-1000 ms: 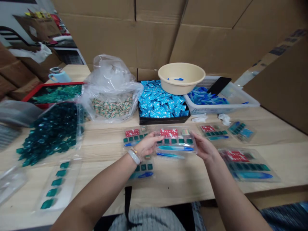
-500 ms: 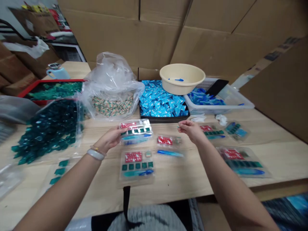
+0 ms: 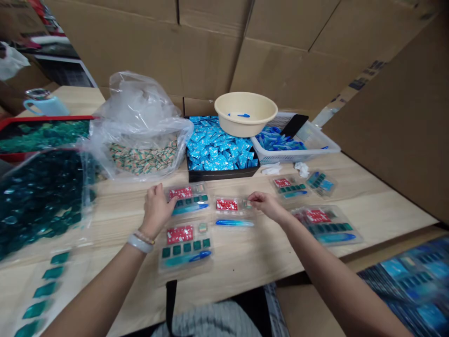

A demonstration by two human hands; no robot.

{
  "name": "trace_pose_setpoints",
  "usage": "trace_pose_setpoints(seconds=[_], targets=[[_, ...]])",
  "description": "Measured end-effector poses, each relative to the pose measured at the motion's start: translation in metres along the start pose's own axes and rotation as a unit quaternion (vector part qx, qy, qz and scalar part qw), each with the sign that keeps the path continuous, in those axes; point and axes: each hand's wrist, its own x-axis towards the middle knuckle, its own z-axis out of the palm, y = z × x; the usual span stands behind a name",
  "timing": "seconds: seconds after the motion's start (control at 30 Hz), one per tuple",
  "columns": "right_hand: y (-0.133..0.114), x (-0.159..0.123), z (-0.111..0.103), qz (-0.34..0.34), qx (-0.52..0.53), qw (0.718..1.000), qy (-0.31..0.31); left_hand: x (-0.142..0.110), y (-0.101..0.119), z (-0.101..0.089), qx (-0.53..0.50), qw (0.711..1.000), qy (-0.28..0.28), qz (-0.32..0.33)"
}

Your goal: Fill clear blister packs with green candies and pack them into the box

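My left hand rests by the left edge of a clear plastic tray, thumb and fingers apart, thumb on or close to it. This tray holds a red patterned packet, a row of dark green squares, a blue pen-like stick and a small tan square. To its right lies another clear tray with a red packet and a blue stick. At its upper right compartment, my right hand pinches a small tan-green square, partly covered by the fingertips. A filled tray lies nearer me.
Behind stand a clear bag of tan-green squares, a black box of blue packets, a cream basin and a white basket. Dark green pieces heap at left. More filled trays lie at right.
My left hand has let go of the upper left tray, which now lies flat. My right hand has come down to the middle tray's compartment. The view has turned a little.
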Motion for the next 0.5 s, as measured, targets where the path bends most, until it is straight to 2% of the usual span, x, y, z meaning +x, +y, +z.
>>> trace_pose_setpoints(seconds=[0.03, 0.07, 0.1, 0.17, 0.23, 0.27, 0.37, 0.43, 0.5], targets=[[0.001, 0.001, -0.001, -0.005, -0.002, 1.000, 0.015, -0.004, 0.013, 0.002, -0.006, 0.999, 0.018, 0.035], [0.001, 0.001, -0.002, -0.008, -0.002, 1.000, 0.030, -0.008, 0.029, 0.006, -0.032, 0.996, 0.010, 0.081], [0.001, 0.001, -0.004, -0.009, -0.001, 0.999, 0.042, -0.012, 0.049, 0.012, -0.069, 0.988, -0.020, 0.135], [0.002, -0.001, -0.008, -0.010, 0.006, 0.998, 0.058, -0.019, 0.090, 0.032, -0.151, 0.949, -0.131, 0.243], [0.002, -0.007, -0.012, -0.009, 0.021, 0.998, 0.061, -0.023, 0.127, 0.058, -0.165, 0.919, -0.198, 0.299], [0.003, -0.010, -0.014, -0.008, 0.031, 0.997, 0.064, -0.024, 0.141, 0.072, -0.147, 0.915, -0.216, 0.308], [0.008, -0.022, -0.017, -0.007, 0.064, 0.995, 0.078, -0.023, 0.161, 0.105, -0.090, 0.914, -0.241, 0.315], [0.014, -0.027, -0.017, -0.002, 0.088, 0.992, 0.089, -0.021, 0.162, 0.114, -0.079, 0.905, -0.250, 0.335], [0.019, -0.030, -0.017, 0.006, 0.109, 0.989, 0.098, -0.021, 0.158, 0.114, -0.070, 0.890, -0.264, 0.364]])
